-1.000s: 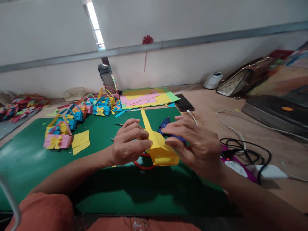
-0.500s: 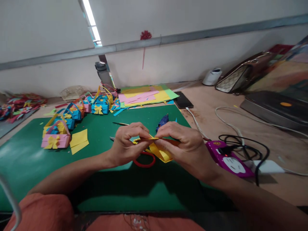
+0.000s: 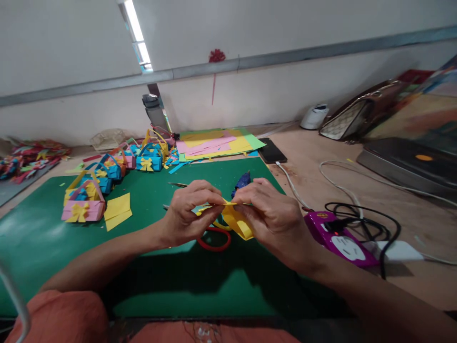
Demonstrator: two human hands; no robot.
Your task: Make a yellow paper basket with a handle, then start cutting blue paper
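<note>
A folded piece of yellow paper [image 3: 238, 224] is held up between both hands, one part of it hanging in a loop. My left hand [image 3: 194, 212] pinches its left side, thumb below and fingers above. My right hand [image 3: 273, 214] pinches the right side close by, its fingertips partly hiding the paper. Just under the hands lie scissors with a red handle [image 3: 217, 247], their blades mostly covered by my left hand. Beyond the hands are a thin pointed tool [image 3: 176, 184] and a dark blue wrapped object [image 3: 243, 182] whose kind I cannot make out.
Small paper baskets with bows [image 3: 84, 212] line the left of the green mat [image 3: 150, 281]. Yellow paper pieces [image 3: 117, 212] lie beside them. Coloured sheets [image 3: 217, 143], a phone [image 3: 272, 151] and a bottle [image 3: 154, 112] are farther back. A purple power strip [image 3: 339, 243] with cables sits right.
Both hands keep their pinch on the yellow paper and have shifted only slightly. The hanging loop has turned a little and moved slightly left.
</note>
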